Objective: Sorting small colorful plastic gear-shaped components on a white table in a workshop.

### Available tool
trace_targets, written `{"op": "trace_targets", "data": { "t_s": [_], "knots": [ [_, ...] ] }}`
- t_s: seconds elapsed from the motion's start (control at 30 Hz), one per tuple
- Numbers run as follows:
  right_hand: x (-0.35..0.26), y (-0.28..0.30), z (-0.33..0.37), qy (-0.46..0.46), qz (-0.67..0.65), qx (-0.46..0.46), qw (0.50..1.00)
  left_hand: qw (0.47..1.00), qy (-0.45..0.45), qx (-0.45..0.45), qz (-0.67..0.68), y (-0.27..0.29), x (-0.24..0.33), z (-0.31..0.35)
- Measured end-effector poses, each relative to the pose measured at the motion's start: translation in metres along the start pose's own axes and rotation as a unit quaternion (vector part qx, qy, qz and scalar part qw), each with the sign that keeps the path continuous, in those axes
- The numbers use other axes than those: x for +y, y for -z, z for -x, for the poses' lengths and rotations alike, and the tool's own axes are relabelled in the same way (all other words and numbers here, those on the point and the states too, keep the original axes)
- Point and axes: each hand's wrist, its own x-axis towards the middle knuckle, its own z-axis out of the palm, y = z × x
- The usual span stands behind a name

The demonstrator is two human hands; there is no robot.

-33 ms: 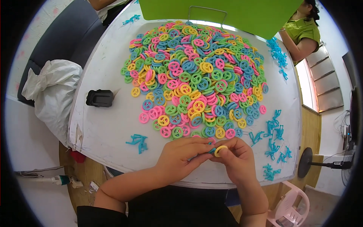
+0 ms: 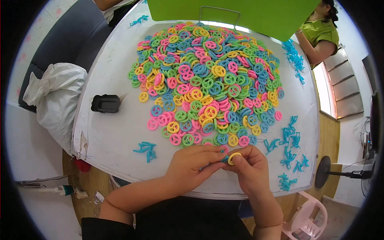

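My two hands meet close to the table's near edge, just in front of a big heap of small plastic wheels (image 2: 208, 84) in pink, yellow, green and blue. Between thumb and fingers, my left hand (image 2: 192, 163) pinches a small blue plastic piece (image 2: 225, 158), mostly covered by the fingers. A yellow wheel (image 2: 229, 160) is gripped in my right hand (image 2: 253, 166), its thumb pressed on the face. The wheel's edge is up against the blue piece; whether they are joined is hidden.
Blue plastic pieces lie in clusters at the right (image 2: 289, 156), left (image 2: 146, 151) and far right (image 2: 294, 60). A black tray (image 2: 105, 103) sits at left. A green board (image 2: 240, 16) stands across the far side, with another person (image 2: 320, 38) beside it. A pink chair (image 2: 306, 218) is lower right.
The yellow wheel has shifted very slightly up and tilted a little in my right hand. Everything else looks the same.
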Motion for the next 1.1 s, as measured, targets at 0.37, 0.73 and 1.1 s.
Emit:
{"op": "trace_targets", "data": {
  "t_s": [0.37,0.73,1.1],
  "knots": [
    [0.013,-0.011,0.004,0.073,-0.014,0.022,0.997,0.989,-0.084,0.043,-0.112,-0.005,0.002,0.004],
    [0.000,0.005,0.017,0.216,0.243,-0.055,0.944,0.999,-0.030,-0.034,-0.020,0.001,0.002,0.006],
    [-0.010,0.005,0.013,0.387,0.569,-0.052,0.724,0.992,0.104,-0.048,-0.052,-0.002,0.009,0.008]
  ]
}}
